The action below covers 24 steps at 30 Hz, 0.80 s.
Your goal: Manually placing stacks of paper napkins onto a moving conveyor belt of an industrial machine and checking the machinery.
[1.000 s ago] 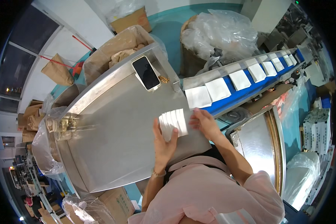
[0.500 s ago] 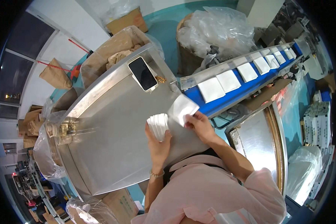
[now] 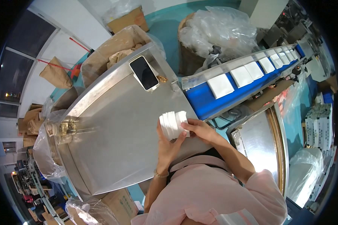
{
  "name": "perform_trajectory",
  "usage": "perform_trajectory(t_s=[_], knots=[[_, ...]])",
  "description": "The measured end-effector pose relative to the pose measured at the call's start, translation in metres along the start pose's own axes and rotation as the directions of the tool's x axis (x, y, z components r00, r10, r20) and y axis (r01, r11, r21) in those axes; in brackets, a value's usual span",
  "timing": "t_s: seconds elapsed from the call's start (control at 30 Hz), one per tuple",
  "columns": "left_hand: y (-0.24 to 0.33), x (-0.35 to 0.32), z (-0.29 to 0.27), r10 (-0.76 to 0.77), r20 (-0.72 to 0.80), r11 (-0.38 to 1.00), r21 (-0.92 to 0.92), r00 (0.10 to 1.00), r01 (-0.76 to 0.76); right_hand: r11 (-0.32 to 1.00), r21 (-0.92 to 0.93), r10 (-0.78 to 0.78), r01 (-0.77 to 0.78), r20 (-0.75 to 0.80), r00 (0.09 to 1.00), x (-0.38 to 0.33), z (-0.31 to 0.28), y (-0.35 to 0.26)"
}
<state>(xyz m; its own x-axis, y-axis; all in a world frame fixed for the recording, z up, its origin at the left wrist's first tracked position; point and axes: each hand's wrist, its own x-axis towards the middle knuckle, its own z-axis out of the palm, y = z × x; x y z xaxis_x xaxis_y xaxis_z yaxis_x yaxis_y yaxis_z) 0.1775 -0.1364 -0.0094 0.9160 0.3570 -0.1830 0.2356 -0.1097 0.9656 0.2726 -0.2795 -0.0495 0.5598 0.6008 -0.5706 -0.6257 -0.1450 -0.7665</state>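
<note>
A: What do the hands hold, and where?

B: A stack of thin white squares [image 3: 172, 125], matte and paper-like, over the three o'clock side of the brushed-metal bench [image 3: 112, 146]; whether its underside touches the metal cannot be told. The left hand [image 3: 168, 150] is curled partly closed around the nine o'clock end and near side, thumb across the front; the right hand [image 3: 202, 130] has its fingers bent in against the three o'clock end

A: How is the stack oriented?

B: The pieces stand side by side, slightly fanned; their row runs from nine to three o'clock, each visible edge from near twelve to near six

A: Surroundings and print?

B: From the stack, a smooth blue conveyor belt [image 3: 201, 105] with flat white squares [image 3: 221, 86] begins at one o'clock; a glossy black-faced phone [image 3: 144, 73] lies at eleven. Green marks are printed on a brown cardboard carton [image 3: 121, 203] at seven
</note>
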Motion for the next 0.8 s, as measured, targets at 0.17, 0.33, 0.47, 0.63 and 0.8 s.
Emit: perform_trajectory(t_s=[0.17, 0.33, 0.47, 0.63, 0.8], knots=[[-0.017, 0.004, -0.005, 0.109, -0.060, 0.988, 0.120, 0.992, -0.101, 0.903, 0.320, -0.171, 0.287, -0.346, 0.922, 0.012, -0.006, 0.018], [-0.025, 0.002, 0.003, 0.000, 0.009, 0.984, -0.180, 1.000, 0.001, 0.983, -0.095, -0.172, 0.155, -0.208, 0.963, -0.004, 0.011, -0.009], [-0.005, 0.001, 0.001, -0.057, 0.026, 0.998, 0.012, 0.998, 0.057, 0.981, -0.103, -0.175, 0.167, -0.067, 0.982, -0.003, 0.014, 0.000], [-0.003, 0.004, -0.003, -0.006, 0.006, 1.000, 0.026, 1.000, 0.006, 0.956, -0.146, -0.267, 0.253, -0.084, 0.960, -0.004, 0.017, -0.001], [-0.010, 0.002, 0.002, 0.056, 0.050, 0.986, 0.156, 0.997, -0.063, 0.928, -0.314, -0.246, 0.199, -0.118, 0.962, -0.003, 0.022, -0.007]])
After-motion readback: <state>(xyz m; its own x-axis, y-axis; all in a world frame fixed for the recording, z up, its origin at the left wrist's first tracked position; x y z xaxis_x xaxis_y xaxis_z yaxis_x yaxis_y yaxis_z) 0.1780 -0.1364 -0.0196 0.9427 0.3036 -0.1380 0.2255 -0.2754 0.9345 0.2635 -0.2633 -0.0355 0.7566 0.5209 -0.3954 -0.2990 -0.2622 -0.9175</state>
